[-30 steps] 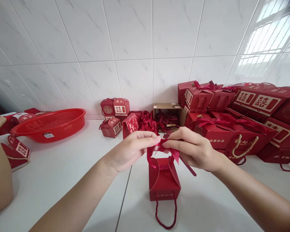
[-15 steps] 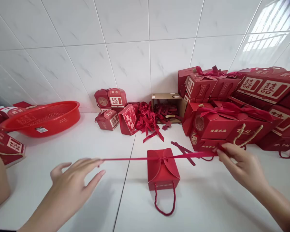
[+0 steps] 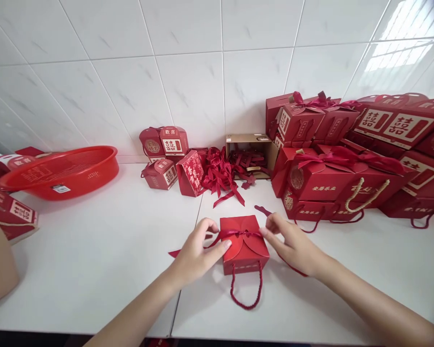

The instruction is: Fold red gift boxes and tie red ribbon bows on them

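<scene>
A small red box with a dark red rope handle hanging toward me stands on the white table. Across its top runs a red ribbon, knotted or crossed at the middle. My left hand is at the box's left side, thumb on the lid's edge and fingers curled by the ribbon, whose tail sticks out to the left. At the right edge, my right hand pinches the ribbon between thumb and fingers; the other tail hangs below that hand.
Stacked red gift boxes fill the right side. Behind are a ribbon pile, an open cardboard box and small red boxes. A red plastic basket sits left. A dark red strip lies behind my right hand.
Both hands have moved inward from the stretched ribbon ends to the sides of the box. The ribbon is no longer pulled out straight, and its ends hang loose.
</scene>
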`<state>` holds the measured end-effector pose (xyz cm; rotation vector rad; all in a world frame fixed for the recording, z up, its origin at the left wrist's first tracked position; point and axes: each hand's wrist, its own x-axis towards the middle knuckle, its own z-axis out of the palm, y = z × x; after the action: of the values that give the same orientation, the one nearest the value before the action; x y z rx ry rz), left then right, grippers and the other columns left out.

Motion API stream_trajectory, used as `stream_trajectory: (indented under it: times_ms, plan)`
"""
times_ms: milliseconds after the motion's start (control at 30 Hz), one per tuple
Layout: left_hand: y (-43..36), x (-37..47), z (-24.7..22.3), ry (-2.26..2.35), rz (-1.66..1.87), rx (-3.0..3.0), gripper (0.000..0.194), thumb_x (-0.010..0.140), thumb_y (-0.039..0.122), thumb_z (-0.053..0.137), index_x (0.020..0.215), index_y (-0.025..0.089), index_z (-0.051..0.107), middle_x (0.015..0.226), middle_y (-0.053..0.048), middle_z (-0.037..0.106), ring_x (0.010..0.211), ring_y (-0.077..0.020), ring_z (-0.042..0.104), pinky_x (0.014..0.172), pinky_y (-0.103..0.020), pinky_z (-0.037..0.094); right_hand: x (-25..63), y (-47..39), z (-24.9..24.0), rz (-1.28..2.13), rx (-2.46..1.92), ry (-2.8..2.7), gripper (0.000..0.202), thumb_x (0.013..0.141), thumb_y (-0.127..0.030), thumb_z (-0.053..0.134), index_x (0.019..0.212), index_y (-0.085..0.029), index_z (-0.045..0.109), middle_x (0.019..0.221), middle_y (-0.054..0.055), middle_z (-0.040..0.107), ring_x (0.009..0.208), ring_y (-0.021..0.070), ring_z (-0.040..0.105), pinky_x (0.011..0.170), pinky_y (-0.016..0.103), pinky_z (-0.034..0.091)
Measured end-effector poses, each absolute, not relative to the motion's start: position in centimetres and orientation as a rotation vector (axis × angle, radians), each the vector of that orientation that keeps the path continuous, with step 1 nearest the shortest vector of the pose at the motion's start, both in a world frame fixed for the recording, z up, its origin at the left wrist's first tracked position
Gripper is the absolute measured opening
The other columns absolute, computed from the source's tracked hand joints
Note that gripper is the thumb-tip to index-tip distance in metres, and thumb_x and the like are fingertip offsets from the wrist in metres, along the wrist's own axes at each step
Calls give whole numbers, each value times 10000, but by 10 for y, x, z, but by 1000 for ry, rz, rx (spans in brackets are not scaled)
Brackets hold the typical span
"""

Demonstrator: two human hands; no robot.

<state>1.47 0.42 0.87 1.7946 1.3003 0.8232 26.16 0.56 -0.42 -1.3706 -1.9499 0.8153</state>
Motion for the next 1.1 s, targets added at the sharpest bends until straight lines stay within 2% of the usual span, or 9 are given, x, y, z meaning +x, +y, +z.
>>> stream_trajectory:
  times_ms: [100, 200, 300, 400, 533, 633, 700, 867, 1100]
  plan:
    - [8, 19, 0, 1176, 693, 1599, 303, 842, 482, 580, 821, 218, 432, 827, 20, 502, 698, -133, 515, 658, -267, 456, 252, 6, -11, 1353, -1344, -1697, 394, 961, -599, 333, 832, -229, 370, 640, -55, 458, 550, 113, 424, 528, 249, 366]
    - [11, 8, -4, 1232, 607, 1605, 413, 859, 571, 511, 693, 208, 409, 682, 42, 414, 634, -129, 427, 614, -258, 373, 262, 7, -9, 1528, -1318, -1588, 402, 915, -619, 448, 843, -241, 330, 575, -111, 297, 493, 82, 238, 463, 205, 205]
    - [16, -7, -1, 1389, 578, 1602, 434, 919, 537, 372, 651, 202, 439, 619, 43, 341, 607, -138, 364, 590, -265, 308, 282, 7, -3, 1336, -1212, -1687, 383, 904, -484, 549, 769, -238, 290, 598, -100, 251, 526, 84, 202, 479, 213, 204]
    - [26, -20, 8, 1425, 447, 1574, 304, 878, 434, 465, 785, 182, 606, 603, 42, 394, 571, -134, 342, 550, -257, 259, 294, 5, 0, 1002, -1173, -1996, 374, 893, -298, 532, 628, -212, 282, 600, -55, 303, 542, 95, 282, 497, 241, 263]
    - [40, -24, 27, 1175, 145, 1549, 208, 727, 337, 667, 807, 165, 752, 581, 29, 485, 528, -107, 335, 515, -246, 227, 286, 2, -4, 200, -1211, -2006, 311, 853, -192, 549, 551, -182, 471, 687, 19, 493, 533, 99, 416, 493, 253, 361]
    - [38, -13, 38, 931, 202, 1462, 274, 776, 382, 658, 903, 170, 776, 477, 69, 351, 473, -84, 238, 486, -243, 189, 273, 5, 1, 14, -1097, -1769, 273, 850, -214, 598, 578, -182, 588, 698, 37, 560, 520, 99, 456, 458, 242, 387]
    - [28, 2, 42, 910, 435, 1418, 304, 852, 394, 587, 990, 183, 756, 488, 76, 315, 475, -82, 226, 479, -235, 202, 264, 7, 10, 224, -1032, -1751, 263, 838, -250, 636, 584, -180, 636, 703, 43, 590, 534, 107, 491, 442, 235, 396]
    - [-6, 39, 38, 1120, 796, 1802, 256, 906, 270, 526, 1037, 207, 737, 771, -9, 521, 609, -104, 428, 561, -232, 386, 247, 8, 26, 995, -1002, -1735, 258, 777, -404, 741, 655, -176, 736, 776, 49, 616, 628, 127, 569, 506, 234, 462]
    - [-11, 44, 7, 1077, 1009, 2374, 427, 894, 52, 388, 1150, 253, 664, 1092, -82, 501, 659, -103, 537, 606, -261, 485, 233, 6, 24, 1226, -1128, -1795, 76, 721, -178, 689, 648, -173, 672, 778, -14, 541, 624, 87, 487, 547, 216, 413]
